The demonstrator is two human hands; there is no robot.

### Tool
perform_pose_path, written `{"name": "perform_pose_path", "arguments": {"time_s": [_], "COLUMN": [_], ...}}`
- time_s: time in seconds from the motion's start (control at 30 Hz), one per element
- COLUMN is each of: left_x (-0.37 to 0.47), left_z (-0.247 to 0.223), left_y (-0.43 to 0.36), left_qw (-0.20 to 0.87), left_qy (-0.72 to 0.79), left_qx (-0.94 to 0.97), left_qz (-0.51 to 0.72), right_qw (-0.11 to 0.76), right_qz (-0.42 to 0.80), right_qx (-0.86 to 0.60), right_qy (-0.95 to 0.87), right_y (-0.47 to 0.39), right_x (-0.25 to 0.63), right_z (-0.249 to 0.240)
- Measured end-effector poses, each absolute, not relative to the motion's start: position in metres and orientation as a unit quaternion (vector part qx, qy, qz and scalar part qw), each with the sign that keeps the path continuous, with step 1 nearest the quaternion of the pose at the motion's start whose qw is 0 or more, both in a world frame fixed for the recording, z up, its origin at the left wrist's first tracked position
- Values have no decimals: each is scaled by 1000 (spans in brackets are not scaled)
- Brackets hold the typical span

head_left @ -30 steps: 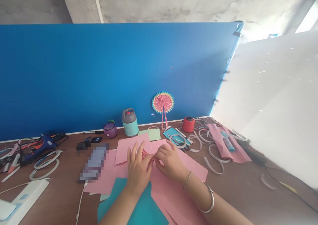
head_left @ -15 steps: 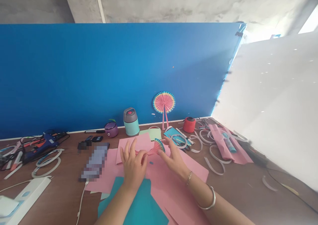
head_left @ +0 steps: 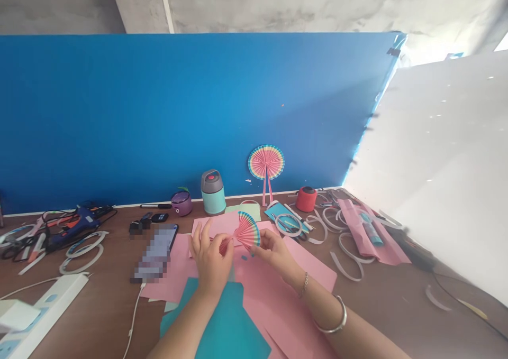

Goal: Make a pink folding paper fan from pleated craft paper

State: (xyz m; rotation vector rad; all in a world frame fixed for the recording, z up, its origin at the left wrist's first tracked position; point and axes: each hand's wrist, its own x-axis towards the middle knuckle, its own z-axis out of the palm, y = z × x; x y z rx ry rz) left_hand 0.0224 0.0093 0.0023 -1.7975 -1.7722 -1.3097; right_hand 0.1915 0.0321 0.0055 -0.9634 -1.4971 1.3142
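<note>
A pleated paper fan, pink with a yellow and blue outer edge, is spread partway between my hands. My left hand pinches its narrow gathered end between thumb and index finger, the other fingers raised. At the fan's right edge, my right hand closes thumb and fingers on the rim. Below lie pink paper sheets and a teal sheet. A small dark blue piece rests on the pink paper. Against the blue wall stands a round pleated fan with two pink strips.
Left are a phone, a power strip and a blue glue gun. Behind stand a purple pot, a teal jar and a red container. White strips curl at the right.
The small fan has opened wider and swung round toward my right hand. That hand has closed from spread fingers onto its rim. The view has shifted slightly left.
</note>
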Motion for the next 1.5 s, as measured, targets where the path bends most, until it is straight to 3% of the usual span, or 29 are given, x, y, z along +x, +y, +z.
{"name": "perform_pose_path", "arguments": {"time_s": [0.53,0.73,1.13,1.27,1.43,1.5], "left_x": [22,22,26,27,31,33], "left_z": [4,9,9,9,8,8], "left_y": [9,8,4,3,2,0], "left_qw": [147,146,149,144,128,129], "left_qy": [-596,-568,-557,-554,-543,-537], "left_qx": [-634,-669,-696,-706,-725,-732], "left_qz": [-471,-456,-428,-417,-404,-399], "right_qw": [393,445,438,465,426,404], "right_qz": [583,620,603,465,65,-34], "right_qx": [-332,-309,-341,-403,-420,-409], "right_qy": [-629,-567,-573,-636,-799,-817], "right_y": [27,37,35,35,26,22], "right_x": [191,203,206,205,202,200], "right_z": [10,16,18,15,16,18]}}
